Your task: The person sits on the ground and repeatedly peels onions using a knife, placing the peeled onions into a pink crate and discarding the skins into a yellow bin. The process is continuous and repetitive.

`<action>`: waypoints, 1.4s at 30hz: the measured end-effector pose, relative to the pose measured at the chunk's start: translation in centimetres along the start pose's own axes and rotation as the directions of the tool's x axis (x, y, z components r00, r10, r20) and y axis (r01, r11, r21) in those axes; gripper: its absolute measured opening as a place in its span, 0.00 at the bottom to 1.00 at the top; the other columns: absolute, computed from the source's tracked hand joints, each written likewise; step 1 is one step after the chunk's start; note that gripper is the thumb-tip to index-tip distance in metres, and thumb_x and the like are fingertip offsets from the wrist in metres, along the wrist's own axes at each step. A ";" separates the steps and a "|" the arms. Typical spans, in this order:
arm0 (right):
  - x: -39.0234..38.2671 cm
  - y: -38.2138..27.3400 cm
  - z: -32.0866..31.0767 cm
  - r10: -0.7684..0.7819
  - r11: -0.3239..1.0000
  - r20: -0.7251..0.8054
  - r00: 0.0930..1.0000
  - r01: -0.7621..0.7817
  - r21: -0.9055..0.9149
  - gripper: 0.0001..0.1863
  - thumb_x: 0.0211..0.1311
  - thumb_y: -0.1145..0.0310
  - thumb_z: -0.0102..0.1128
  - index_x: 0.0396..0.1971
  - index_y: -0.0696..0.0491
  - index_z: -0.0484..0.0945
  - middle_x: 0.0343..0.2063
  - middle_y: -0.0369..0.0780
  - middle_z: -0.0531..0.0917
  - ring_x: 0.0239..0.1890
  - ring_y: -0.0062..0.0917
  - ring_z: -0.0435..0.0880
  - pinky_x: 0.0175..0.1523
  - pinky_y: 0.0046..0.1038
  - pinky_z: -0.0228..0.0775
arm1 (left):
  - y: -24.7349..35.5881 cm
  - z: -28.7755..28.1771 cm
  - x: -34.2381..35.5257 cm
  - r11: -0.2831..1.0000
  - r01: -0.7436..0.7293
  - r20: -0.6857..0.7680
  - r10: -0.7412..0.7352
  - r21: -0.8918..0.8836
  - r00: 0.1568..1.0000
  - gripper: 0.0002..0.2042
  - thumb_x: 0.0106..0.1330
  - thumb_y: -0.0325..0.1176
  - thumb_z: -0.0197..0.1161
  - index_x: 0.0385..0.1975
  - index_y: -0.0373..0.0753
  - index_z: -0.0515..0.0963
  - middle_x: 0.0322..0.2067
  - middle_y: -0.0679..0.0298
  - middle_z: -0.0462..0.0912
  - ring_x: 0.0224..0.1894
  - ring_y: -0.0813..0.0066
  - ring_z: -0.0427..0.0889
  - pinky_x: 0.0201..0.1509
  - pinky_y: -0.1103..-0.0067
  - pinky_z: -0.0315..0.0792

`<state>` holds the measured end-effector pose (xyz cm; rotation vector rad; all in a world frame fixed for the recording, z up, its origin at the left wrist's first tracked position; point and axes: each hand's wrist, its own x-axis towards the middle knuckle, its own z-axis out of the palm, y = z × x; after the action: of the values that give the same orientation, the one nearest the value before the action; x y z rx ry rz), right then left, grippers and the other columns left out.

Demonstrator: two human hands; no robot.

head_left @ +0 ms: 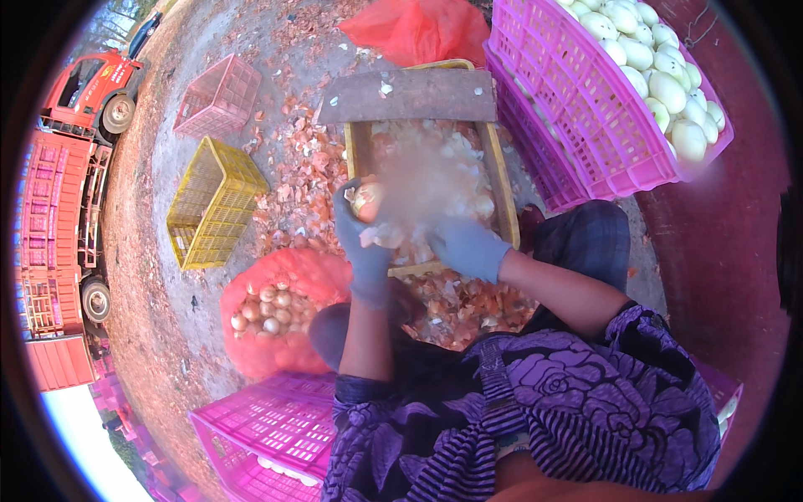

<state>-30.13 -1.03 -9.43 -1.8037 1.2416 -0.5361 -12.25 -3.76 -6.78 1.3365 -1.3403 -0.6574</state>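
Note:
In my gloved left hand is a brown-skinned onion, held at the left side of a wooden tray strewn with papery onion skins. My gloved right hand is inside the tray, to the right of the left one; a hazy blur over the centre hides its fingertips and whatever they may hold. A board lies across the tray's far end. A red mesh bag of onions sits open at my lower left.
Pink crates of peeled onions stand at right, others behind me at lower left. A yellow crate, a pink crate and red mesh lie on skin-strewn ground. A red truck is parked at far left.

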 end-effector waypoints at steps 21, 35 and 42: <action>2.9 0.8 -0.3 -0.033 0.892 -0.311 0.950 0.168 0.419 0.13 0.67 0.64 0.64 0.44 0.57 0.82 0.28 0.34 0.82 0.28 0.17 0.80 0.33 0.24 0.74 | -0.2 -0.7 -0.9 0.566 0.622 0.491 -0.388 -0.541 0.780 0.24 0.77 0.51 0.50 0.54 0.33 0.75 0.44 0.57 0.83 0.45 0.67 0.85 0.49 0.71 0.82; 1.4 -0.3 -5.6 0.329 0.752 -0.048 0.943 -0.231 0.618 0.09 0.69 0.65 0.60 0.42 0.53 0.78 0.24 0.33 0.80 0.22 0.17 0.78 0.26 0.22 0.69 | 0.1 -1.7 -0.5 0.432 0.544 0.399 -0.383 -0.719 0.833 0.23 0.75 0.46 0.55 0.62 0.35 0.71 0.55 0.56 0.79 0.57 0.62 0.79 0.63 0.62 0.74; 2.4 2.5 -2.2 0.056 0.857 -0.107 0.993 0.007 0.516 0.16 0.68 0.66 0.59 0.53 0.55 0.77 0.30 0.33 0.80 0.28 0.16 0.77 0.32 0.23 0.71 | 0.0 0.3 -0.7 0.937 0.152 0.316 -0.048 -0.315 0.947 0.25 0.74 0.44 0.54 0.64 0.32 0.68 0.55 0.55 0.75 0.56 0.65 0.77 0.63 0.69 0.72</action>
<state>-32.14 -4.47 -10.62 -1.3119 1.0655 -0.8812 -12.66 -3.20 -7.07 1.0580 -1.3307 -1.1484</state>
